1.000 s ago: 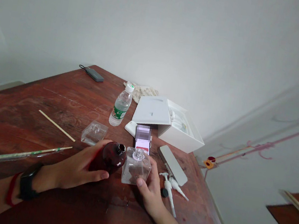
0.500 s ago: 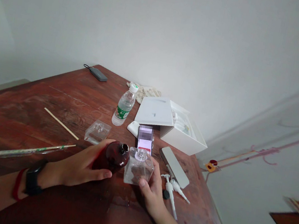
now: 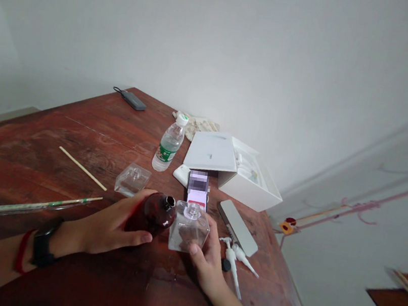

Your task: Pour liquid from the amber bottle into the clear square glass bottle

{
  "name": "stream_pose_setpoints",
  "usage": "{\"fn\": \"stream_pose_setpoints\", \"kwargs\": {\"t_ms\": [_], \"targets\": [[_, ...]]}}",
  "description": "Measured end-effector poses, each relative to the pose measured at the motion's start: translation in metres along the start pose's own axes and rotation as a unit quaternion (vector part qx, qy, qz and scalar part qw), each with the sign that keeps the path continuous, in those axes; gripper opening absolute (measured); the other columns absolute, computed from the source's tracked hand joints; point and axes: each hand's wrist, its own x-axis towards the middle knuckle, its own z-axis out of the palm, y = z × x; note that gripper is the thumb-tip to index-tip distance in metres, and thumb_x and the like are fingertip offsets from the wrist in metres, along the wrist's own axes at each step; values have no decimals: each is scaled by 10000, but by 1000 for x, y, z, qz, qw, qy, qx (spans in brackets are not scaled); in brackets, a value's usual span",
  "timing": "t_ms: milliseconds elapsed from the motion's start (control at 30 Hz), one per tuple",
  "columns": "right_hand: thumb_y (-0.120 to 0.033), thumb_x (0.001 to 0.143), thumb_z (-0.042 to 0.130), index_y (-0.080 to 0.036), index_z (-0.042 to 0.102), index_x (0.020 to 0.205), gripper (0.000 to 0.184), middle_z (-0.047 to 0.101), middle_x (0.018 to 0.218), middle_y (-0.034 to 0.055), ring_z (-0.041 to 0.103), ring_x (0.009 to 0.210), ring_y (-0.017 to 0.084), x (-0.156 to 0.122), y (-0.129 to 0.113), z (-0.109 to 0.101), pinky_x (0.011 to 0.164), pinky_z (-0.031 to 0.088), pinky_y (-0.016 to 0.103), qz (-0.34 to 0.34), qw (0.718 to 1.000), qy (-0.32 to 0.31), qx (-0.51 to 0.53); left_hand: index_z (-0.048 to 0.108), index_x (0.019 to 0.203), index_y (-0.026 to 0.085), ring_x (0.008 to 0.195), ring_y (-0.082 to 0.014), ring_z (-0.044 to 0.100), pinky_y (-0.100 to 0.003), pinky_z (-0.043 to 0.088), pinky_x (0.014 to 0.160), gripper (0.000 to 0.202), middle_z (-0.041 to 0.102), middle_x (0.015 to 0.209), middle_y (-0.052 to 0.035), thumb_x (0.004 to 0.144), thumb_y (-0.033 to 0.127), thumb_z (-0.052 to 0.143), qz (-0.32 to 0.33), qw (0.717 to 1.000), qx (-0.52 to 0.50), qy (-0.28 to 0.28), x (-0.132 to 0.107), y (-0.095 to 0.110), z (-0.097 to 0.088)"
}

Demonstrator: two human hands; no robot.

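Note:
My left hand (image 3: 116,227) is wrapped round a dark red-brown bottle (image 3: 154,212), uncapped and tilted a little to the right. Its mouth sits right beside a clear square bottle (image 3: 187,230), which my right hand (image 3: 209,258) grips from the right side. That clear bottle has an open threaded neck. Right of my right hand lie two white pump heads (image 3: 233,265) and a small black cap (image 3: 225,265). A second clear square bottle (image 3: 133,181) rests on the table behind my left hand. Whether any liquid passes between the held bottles, I cannot tell.
A water bottle (image 3: 169,145) stands near a white box (image 3: 253,183) and its lid (image 3: 211,154). Around them lie a phone (image 3: 197,193), a grey slab (image 3: 238,228), a grey hub (image 3: 131,98), a wooden stick (image 3: 82,168) and wrapped chopsticks (image 3: 27,208). Wet patches mark the table (image 3: 151,303).
Both hands keep their hold on the two bottles, almost unmoved. The whole view has shifted very slightly.

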Motion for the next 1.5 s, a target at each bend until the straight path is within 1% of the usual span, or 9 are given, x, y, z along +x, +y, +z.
{"fn": "stream_pose_setpoints", "kwargs": {"t_ms": [233,500,633,833,967,1133,1300,1400,1500], "targets": [[-617,945,789,-303,513,1501,695,755,1376,125,761,1200,324,1,-2,0,1009,625,448,0,1000,3,-7,431,1591,242,1422,-372,596,-514,483,1223,698,581,1586,-157,1030,558,703,8,1000,2,0,2,3,-1],[-643,947,769,-321,497,1505,700,765,1335,114,769,1156,327,1,-5,1,962,636,450,9,1000,3,-12,440,1575,236,1388,-364,618,-534,489,1215,696,611,1546,-159,1021,555,716,8,1000,-10,-4,3,5,-1],[-669,927,773,-297,495,1497,736,760,1334,133,766,1149,344,1,-6,1,947,636,461,11,1000,5,-18,435,1579,234,1404,-370,607,-540,487,1221,695,613,1544,-157,1025,547,715,11,1000,-3,-2,3,5,-1],[-685,931,762,-304,487,1487,728,761,1324,120,762,1145,324,1,-4,0,971,620,446,15,1000,5,-21,426,1589,240,1425,-377,597,-534,493,1227,705,599,1566,-153,1027,559,709,7,1000,4,0,2,4,-1],[-681,931,767,-299,485,1487,731,743,1363,124,743,1202,328,0,-3,-1,1005,610,453,16,1000,5,-24,418,1593,242,1426,-376,597,-543,488,1229,709,595,1570,-158,1029,557,709,6,1000,9,0,2,3,-1],[-669,932,768,-299,472,1509,746,747,1354,131,749,1200,349,0,-2,-4,964,632,458,16,999,1,-34,413,1601,237,1431,-383,590,-562,461,1245,737,588,1577,-166,1021,589,701,1,1000,-6,-11,3,2,-1],[-645,934,770,-313,479,1516,730,735,1391,136,751,1191,362,1,0,-7,914,651,472,8,999,-13,-43,427,1599,247,1417,-381,599,-537,485,1228,756,613,1552,-151,1014,651,684,1,1000,-9,-3,2,5,-1],[-662,910,783,-301,508,1506,749,760,1333,131,725,1255,393,2,-3,-8,931,655,500,0,998,4,-60,455,1588,242,1397,-387,609,-538,494,1220,764,627,1527,-151,1009,697,661,9,1000,-9,2,2,4,0],[-642,872,831,-300,545,1521,788,756,1365,132,690,1322,420,3,-6,-13,992,645,540,-8,996,22,-88,461,1586,226,1401,-397,605,-546,497,1216,796,608,1545,-173,994,715,672,26,1000,-5,11,1,-1,2]]}}
